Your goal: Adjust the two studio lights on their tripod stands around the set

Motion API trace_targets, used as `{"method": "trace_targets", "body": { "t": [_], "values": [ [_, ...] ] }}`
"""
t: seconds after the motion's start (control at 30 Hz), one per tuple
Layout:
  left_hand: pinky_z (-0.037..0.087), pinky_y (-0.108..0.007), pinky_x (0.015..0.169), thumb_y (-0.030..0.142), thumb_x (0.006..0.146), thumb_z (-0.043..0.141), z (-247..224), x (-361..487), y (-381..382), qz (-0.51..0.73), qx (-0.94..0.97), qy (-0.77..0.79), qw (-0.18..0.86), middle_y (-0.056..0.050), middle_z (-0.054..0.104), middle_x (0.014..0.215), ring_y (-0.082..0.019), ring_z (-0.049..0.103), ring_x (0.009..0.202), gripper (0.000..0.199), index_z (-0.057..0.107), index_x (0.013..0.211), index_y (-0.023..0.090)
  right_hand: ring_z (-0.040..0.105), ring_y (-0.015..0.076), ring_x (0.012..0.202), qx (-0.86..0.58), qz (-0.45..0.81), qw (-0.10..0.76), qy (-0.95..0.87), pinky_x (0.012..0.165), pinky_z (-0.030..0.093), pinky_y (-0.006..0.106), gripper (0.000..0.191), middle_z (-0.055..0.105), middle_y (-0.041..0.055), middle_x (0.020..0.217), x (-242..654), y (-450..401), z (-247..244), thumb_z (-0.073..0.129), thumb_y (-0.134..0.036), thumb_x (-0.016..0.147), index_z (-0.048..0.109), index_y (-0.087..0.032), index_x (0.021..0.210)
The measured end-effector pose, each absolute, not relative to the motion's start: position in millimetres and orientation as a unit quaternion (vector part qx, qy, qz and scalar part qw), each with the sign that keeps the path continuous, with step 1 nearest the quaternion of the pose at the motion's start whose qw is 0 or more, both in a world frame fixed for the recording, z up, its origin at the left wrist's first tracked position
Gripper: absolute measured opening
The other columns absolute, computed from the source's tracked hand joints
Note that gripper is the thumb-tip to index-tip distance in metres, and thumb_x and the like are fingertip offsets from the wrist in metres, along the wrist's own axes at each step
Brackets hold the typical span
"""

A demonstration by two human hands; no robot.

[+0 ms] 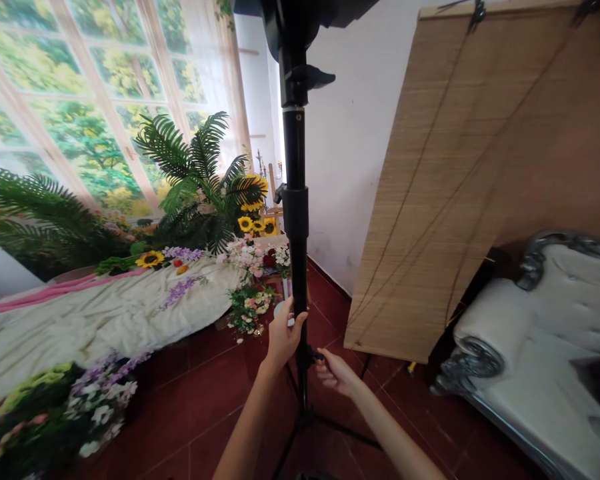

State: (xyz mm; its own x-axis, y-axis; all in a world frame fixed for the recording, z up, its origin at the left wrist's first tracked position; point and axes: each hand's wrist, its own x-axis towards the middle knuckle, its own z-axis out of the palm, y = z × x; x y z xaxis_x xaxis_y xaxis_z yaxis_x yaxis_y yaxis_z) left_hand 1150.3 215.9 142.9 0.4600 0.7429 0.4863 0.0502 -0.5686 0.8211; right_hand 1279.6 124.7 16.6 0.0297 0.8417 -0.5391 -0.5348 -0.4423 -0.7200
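Observation:
A black light stand (297, 267) rises upright in front of me, its legs spread on the floor and a dark fixture (305, 20) at its top. My left hand (284, 333) is wrapped round the pole at its lower section. Lower down and to the right, my right hand (336, 372) pinches a small black tightening knob (315, 357) on the pole's collar. Higher up sit another collar (296, 212) with its own knob and a black lever (321, 78) below the fixture.
To the left, a cream cloth (105, 313) with flowers lies before a palm plant (195, 180) and a window backdrop (90, 100). On the right stand a bamboo blind (430, 187) and a white tufted sofa (540, 333). Red tiles (215, 380) cover the floor.

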Motion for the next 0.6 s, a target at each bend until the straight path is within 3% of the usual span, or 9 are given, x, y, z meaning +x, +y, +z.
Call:
{"method": "trace_targets", "body": {
  "t": [0.07,0.13,0.2,0.27,0.43,0.6],
  "values": [
    [0.056,-0.033,0.089,0.038,0.092,0.050,142,1150,217,0.456,0.762,0.250,0.386,-0.009,0.068,0.116,-0.019,0.068,0.100,0.044,0.046,0.133,0.022,0.040,0.0094,0.044,-0.632,0.516,0.508,-0.278,0.043,0.033,0.019,0.041,0.047,-0.0034,0.054,1280,117,20,0.040,-0.050,0.094,0.048,-0.020,0.067],
    [0.055,-0.034,0.092,0.038,0.092,0.049,141,1150,218,0.460,0.761,0.243,0.388,-0.009,0.067,0.118,-0.019,0.068,0.102,0.044,0.045,0.133,0.023,0.055,0.0145,0.063,-0.676,0.334,0.497,-0.429,0.060,0.044,0.024,0.033,0.057,0.0001,0.070,1283,106,24,0.042,-0.048,0.094,0.055,-0.021,0.080],
    [0.054,-0.034,0.092,0.037,0.092,0.050,141,1149,218,0.459,0.761,0.240,0.391,-0.009,0.067,0.119,-0.019,0.067,0.104,0.044,0.045,0.133,0.023,0.059,0.0190,0.085,-0.654,0.231,0.458,-0.556,0.078,0.046,0.030,0.026,0.063,0.0032,0.091,1288,96,27,0.046,-0.046,0.094,0.057,-0.023,0.100],
    [0.054,-0.034,0.093,0.037,0.092,0.050,142,1149,217,0.455,0.761,0.240,0.396,-0.009,0.066,0.120,-0.019,0.067,0.104,0.043,0.046,0.132,0.023,0.059,0.0220,0.096,-0.639,0.178,0.403,-0.631,0.083,0.045,0.032,0.028,0.063,0.0061,0.105,1294,91,28,0.047,-0.045,0.094,0.058,-0.025,0.110],
    [0.054,-0.034,0.093,0.038,0.092,0.050,145,1149,216,0.452,0.755,0.242,0.409,-0.008,0.069,0.114,-0.019,0.068,0.103,0.041,0.047,0.130,0.022,0.055,0.0222,0.085,-0.625,0.079,0.336,-0.700,0.075,0.044,0.031,0.032,0.063,0.0096,0.090,1312,111,8,0.040,-0.043,0.097,0.063,-0.021,0.090],
    [0.054,-0.034,0.091,0.038,0.092,0.051,146,1150,216,0.454,0.759,0.246,0.397,-0.008,0.069,0.114,-0.019,0.068,0.103,0.040,0.048,0.129,0.023,0.052,0.0208,0.073,-0.593,0.065,0.344,-0.725,0.071,0.043,0.031,0.041,0.059,0.0077,0.076,1318,131,-16,0.036,-0.049,0.096,0.059,-0.021,0.076]
  ]
}}
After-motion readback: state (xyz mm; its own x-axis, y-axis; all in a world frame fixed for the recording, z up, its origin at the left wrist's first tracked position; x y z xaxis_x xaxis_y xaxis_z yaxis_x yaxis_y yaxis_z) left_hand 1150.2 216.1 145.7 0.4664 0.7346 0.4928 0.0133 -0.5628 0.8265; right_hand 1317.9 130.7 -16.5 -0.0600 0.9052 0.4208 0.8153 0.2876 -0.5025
